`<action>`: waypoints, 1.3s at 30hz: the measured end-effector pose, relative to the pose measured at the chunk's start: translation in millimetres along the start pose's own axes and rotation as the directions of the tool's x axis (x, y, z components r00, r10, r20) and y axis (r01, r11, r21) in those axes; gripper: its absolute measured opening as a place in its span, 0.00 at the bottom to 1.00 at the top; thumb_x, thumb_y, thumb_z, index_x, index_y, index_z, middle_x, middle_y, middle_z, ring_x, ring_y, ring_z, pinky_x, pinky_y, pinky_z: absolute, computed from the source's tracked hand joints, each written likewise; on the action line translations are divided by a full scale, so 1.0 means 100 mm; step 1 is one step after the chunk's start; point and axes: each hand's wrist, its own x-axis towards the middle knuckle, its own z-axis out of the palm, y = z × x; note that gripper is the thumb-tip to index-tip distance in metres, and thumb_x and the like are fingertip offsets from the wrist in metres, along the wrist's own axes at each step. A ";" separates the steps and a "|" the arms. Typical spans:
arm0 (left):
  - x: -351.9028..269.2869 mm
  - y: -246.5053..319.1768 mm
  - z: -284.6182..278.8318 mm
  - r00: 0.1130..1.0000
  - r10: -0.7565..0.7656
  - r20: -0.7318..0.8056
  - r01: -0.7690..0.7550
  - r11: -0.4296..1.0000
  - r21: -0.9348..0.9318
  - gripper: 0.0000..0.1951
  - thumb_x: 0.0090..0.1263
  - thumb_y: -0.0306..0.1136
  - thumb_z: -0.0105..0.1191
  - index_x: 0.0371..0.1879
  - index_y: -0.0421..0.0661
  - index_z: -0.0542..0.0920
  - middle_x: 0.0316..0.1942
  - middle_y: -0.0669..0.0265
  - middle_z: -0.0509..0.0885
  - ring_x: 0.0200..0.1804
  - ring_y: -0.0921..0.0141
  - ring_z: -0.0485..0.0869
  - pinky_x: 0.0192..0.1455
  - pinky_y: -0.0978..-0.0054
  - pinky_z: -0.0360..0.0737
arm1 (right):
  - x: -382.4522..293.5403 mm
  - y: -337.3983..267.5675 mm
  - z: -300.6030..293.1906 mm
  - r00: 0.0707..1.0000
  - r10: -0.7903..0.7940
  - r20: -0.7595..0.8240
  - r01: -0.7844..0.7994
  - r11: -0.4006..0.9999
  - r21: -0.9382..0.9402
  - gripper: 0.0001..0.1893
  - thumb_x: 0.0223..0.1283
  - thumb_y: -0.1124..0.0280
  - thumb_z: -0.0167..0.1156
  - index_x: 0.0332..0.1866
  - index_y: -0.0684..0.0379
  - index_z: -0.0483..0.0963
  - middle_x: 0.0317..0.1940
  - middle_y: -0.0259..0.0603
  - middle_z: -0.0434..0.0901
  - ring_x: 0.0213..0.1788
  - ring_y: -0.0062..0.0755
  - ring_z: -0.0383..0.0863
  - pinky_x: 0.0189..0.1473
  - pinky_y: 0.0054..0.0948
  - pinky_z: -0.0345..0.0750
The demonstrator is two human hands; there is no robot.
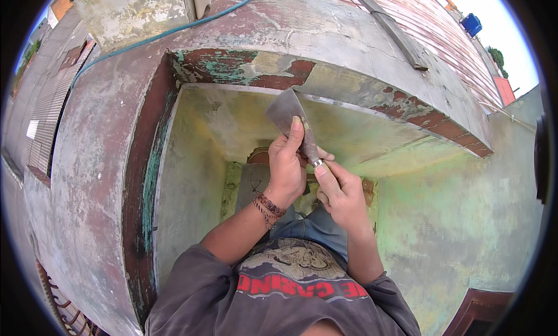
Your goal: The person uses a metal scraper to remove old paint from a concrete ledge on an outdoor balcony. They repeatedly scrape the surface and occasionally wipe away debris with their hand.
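Note:
A metal scraper [288, 111] with a broad flat blade is held before my chest, its wide end pointing up and away from me. My right hand [344, 190] grips it low, around the handle just below the shiny ferrule [318, 162]. My left hand [288, 166] holds the blade, thumb flat on its upper face and fingers beneath; most of those fingers are hidden. Beyond the blade's wide end runs a concrete ledge edge [279, 70] with flaking dark red and turquoise paint and bare grey patches.
Another edge [141, 196] with peeling paint runs down my left. A blue hose [174, 30] lies across the upper surface. A wooden plank [390, 31] rests on it at the upper right, near a corrugated metal roof [440, 40]. A yellow-green wall [436, 222] stands to my right.

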 end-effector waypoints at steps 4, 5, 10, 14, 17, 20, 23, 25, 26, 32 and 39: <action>-0.04 -0.03 0.11 0.999 -0.030 -0.011 0.031 0.999 0.027 0.21 0.74 0.53 0.46 0.32 0.45 0.72 0.19 0.61 0.80 0.24 0.65 0.84 0.35 0.68 0.82 | -0.08 -0.07 -0.12 0.998 0.046 -0.039 -0.045 0.999 0.026 0.17 0.71 0.62 0.53 0.49 0.68 0.75 0.20 0.24 0.66 0.20 0.10 0.60 0.22 0.18 0.58; -0.03 -0.03 0.12 0.999 -0.033 -0.034 0.034 0.999 0.033 0.21 0.75 0.53 0.45 0.31 0.46 0.73 0.19 0.60 0.81 0.25 0.64 0.84 0.36 0.66 0.82 | -0.07 -0.07 -0.10 0.999 0.038 -0.032 -0.037 0.999 0.010 0.16 0.71 0.62 0.53 0.49 0.68 0.75 0.20 0.24 0.66 0.21 0.11 0.61 0.23 0.18 0.59; 0.01 -0.05 0.09 0.998 -0.049 0.050 0.050 0.999 -0.001 0.20 0.75 0.52 0.46 0.33 0.46 0.73 0.18 0.60 0.81 0.24 0.65 0.83 0.35 0.66 0.82 | -0.06 -0.02 -0.10 0.997 -0.006 -0.075 -0.001 0.997 -0.083 0.17 0.71 0.62 0.53 0.48 0.68 0.75 0.21 0.26 0.67 0.23 0.13 0.63 0.25 0.19 0.61; -0.01 -0.02 0.09 0.997 -0.048 0.061 0.049 0.999 -0.016 0.19 0.74 0.50 0.49 0.33 0.45 0.73 0.21 0.69 0.77 0.22 0.72 0.81 0.29 0.73 0.81 | -0.10 0.01 -0.02 0.992 -0.041 -0.116 0.034 0.997 -0.066 0.18 0.71 0.60 0.53 0.47 0.68 0.75 0.21 0.26 0.68 0.24 0.13 0.64 0.26 0.19 0.62; 0.03 -0.01 -0.01 0.994 -0.061 0.096 0.059 0.998 0.023 0.19 0.75 0.51 0.46 0.34 0.46 0.72 0.19 0.61 0.80 0.23 0.66 0.82 0.35 0.65 0.82 | -0.09 0.15 0.07 0.985 -0.108 -0.134 0.100 0.993 -0.068 0.18 0.71 0.60 0.53 0.49 0.68 0.74 0.21 0.27 0.68 0.23 0.12 0.64 0.26 0.19 0.63; 0.03 -0.05 0.10 0.994 -0.063 0.093 0.061 0.998 0.029 0.17 0.75 0.49 0.46 0.35 0.45 0.72 0.19 0.61 0.80 0.21 0.66 0.82 0.32 0.66 0.82 | -0.09 0.10 0.00 0.989 -0.083 -0.124 0.072 0.993 -0.089 0.18 0.72 0.61 0.51 0.52 0.68 0.73 0.21 0.27 0.69 0.23 0.12 0.64 0.26 0.18 0.63; 0.04 0.01 0.07 0.989 -0.093 0.111 0.088 0.995 0.044 0.16 0.75 0.48 0.48 0.35 0.45 0.73 0.20 0.65 0.79 0.20 0.69 0.81 0.28 0.70 0.81 | -0.11 0.14 0.11 0.976 -0.137 -0.169 0.123 0.988 -0.090 0.19 0.73 0.62 0.50 0.57 0.68 0.71 0.20 0.27 0.68 0.23 0.12 0.64 0.26 0.18 0.64; 0.01 0.12 -0.01 0.985 -0.104 0.141 0.095 0.993 0.069 0.17 0.74 0.47 0.50 0.33 0.44 0.74 0.21 0.70 0.76 0.20 0.73 0.80 0.26 0.75 0.81 | -0.10 0.28 0.30 0.963 -0.197 -0.186 0.185 0.980 -0.077 0.20 0.73 0.63 0.49 0.60 0.68 0.69 0.20 0.27 0.68 0.22 0.12 0.64 0.26 0.18 0.64; 0.02 0.09 -0.03 0.988 -0.078 0.137 0.070 0.996 0.057 0.17 0.74 0.47 0.51 0.33 0.44 0.74 0.21 0.70 0.77 0.19 0.74 0.80 0.24 0.76 0.80 | -0.05 0.37 0.32 0.951 -0.250 -0.183 0.244 0.968 -0.055 0.22 0.74 0.60 0.47 0.64 0.67 0.65 0.20 0.22 0.62 0.17 0.09 0.59 0.18 0.15 0.57; 0.06 -0.04 -0.02 0.991 -0.029 0.129 0.007 0.985 0.170 0.16 0.74 0.45 0.52 0.34 0.44 0.73 0.22 0.71 0.77 0.19 0.76 0.79 0.24 0.78 0.78 | 0.03 0.54 0.20 0.959 -0.249 -0.136 0.260 0.963 0.074 0.24 0.74 0.62 0.46 0.68 0.66 0.61 0.22 0.24 0.66 0.19 0.09 0.60 0.20 0.14 0.59; 0.02 -0.14 0.02 0.981 0.037 0.188 -0.078 0.973 0.215 0.16 0.75 0.45 0.51 0.36 0.42 0.73 0.22 0.71 0.77 0.20 0.78 0.78 0.24 0.79 0.77 | 0.06 0.73 0.09 0.936 -0.333 -0.116 0.343 0.936 0.076 0.26 0.75 0.60 0.44 0.70 0.64 0.59 0.21 0.25 0.65 0.18 0.09 0.60 0.18 0.14 0.57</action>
